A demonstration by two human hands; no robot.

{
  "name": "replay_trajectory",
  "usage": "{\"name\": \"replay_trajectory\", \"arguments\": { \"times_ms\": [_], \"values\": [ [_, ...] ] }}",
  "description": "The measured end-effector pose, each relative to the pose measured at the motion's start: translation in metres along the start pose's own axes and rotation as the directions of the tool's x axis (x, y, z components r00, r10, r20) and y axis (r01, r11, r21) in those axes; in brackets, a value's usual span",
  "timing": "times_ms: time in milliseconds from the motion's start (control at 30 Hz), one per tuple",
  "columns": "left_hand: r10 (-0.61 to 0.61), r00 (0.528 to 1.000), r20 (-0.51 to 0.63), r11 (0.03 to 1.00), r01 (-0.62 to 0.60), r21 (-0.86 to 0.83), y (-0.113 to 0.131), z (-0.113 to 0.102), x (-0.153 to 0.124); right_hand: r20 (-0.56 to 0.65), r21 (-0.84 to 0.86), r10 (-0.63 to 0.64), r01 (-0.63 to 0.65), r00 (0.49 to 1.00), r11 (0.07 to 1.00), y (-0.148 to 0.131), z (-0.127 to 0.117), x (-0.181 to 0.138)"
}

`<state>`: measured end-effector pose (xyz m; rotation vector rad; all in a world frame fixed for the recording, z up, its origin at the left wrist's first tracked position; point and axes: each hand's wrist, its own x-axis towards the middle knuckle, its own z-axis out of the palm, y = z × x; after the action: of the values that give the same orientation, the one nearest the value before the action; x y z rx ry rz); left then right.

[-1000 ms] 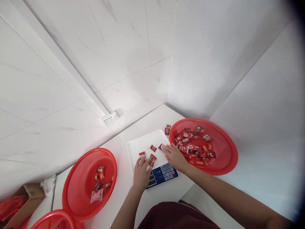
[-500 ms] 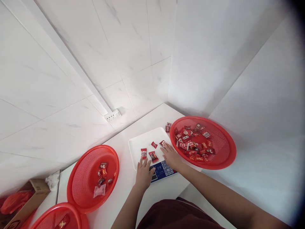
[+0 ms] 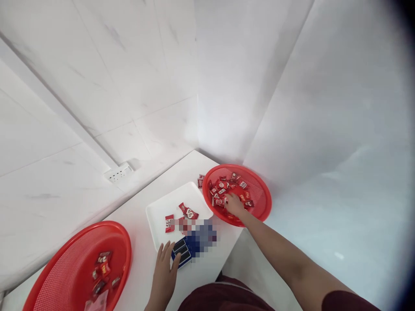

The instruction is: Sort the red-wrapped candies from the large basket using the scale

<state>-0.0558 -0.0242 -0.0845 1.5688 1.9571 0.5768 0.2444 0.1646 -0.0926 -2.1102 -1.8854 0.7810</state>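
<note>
A white scale tray [image 3: 162,209] with a blue keypad front [image 3: 191,244] sits on the white counter. Three red candy packets [image 3: 187,212] lie on the tray. My left hand [image 3: 164,273] rests flat beside the scale's front left corner, fingers spread, holding nothing. My right hand [image 3: 234,205] reaches into the red mesh basket [image 3: 262,196] on the right, fingers down among several red candy packets [image 3: 223,188]; whether it grips one is hidden.
A second red basket [image 3: 65,252] with a few packets stands at the lower left. Two loose packets [image 3: 200,180] lie between tray and right basket. A wall socket [image 3: 118,172] sits on the tiled wall. The counter's edge runs near my body.
My right hand left the tray and moved into the right basket. My left hand drew back from the tray to the scale's front corner. The view shifted right.
</note>
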Motion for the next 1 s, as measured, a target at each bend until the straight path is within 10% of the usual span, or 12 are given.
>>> {"name": "replay_trajectory", "arguments": {
  "times_ms": [167, 400, 700, 800, 1000],
  "values": [
    [-0.036, 0.999, -0.018, 0.996, 0.035, -0.076, -0.017, 0.005, -0.012, 0.113, 0.040, 0.200, -0.206, 0.973, 0.978, 0.046, 0.006, 0.010],
    [-0.038, 0.999, 0.035, 0.996, 0.041, -0.080, -0.009, 0.003, -0.008, 0.091, 0.321, 0.166, -0.187, 0.982, 0.929, 0.037, 0.023, 0.010],
    [-0.127, 0.991, 0.030, 0.961, 0.130, -0.244, 0.037, -0.013, -0.011, 0.207, 0.780, 0.051, -0.196, 0.977, 0.594, 0.003, -0.016, -0.021],
    [-0.164, 0.977, 0.139, 0.869, 0.209, -0.447, 0.068, -0.018, -0.010, 0.373, 0.844, -0.190, -0.248, 0.908, 0.475, -0.031, -0.017, -0.053],
    [-0.138, 0.942, 0.306, 0.716, 0.309, -0.627, 0.097, -0.012, -0.007, 0.532, 0.789, -0.541, -0.148, 0.652, 0.597, -0.088, 0.014, -0.117]
  ]
}}
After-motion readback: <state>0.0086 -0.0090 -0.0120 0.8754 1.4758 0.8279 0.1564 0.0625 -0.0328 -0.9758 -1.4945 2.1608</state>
